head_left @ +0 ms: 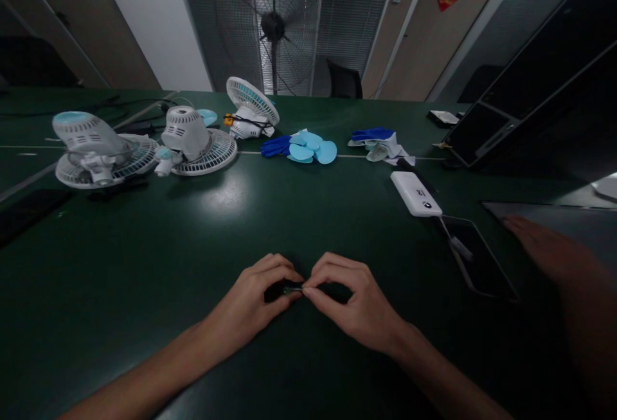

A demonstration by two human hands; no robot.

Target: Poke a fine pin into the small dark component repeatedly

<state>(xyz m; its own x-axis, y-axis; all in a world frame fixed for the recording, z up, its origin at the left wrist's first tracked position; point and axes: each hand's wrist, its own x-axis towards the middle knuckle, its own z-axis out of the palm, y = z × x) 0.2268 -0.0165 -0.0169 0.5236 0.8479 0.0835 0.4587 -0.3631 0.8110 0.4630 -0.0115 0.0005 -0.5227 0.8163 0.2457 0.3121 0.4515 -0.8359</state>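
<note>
The left hand [253,291] and the right hand [344,295] meet low on the green bench [144,266]. Both pinch one tiny dark part [292,289] between their fingertips, so both are closed on it. What the part is, I cannot tell. A white box [415,194] and a phone [477,254] lie to the right. Another person's hand [544,246] rests near the phone. Small white fans [193,140] and blue blades [308,148] lie farther back.

The table [144,291] is smooth, dark green and semi-glossy, with a sheen at centre. At upper left, the small fans [193,140] look like white matt plastic, while the power bank [415,193] at right is glossy white plastic beside a glassy black phone [477,259].
</note>
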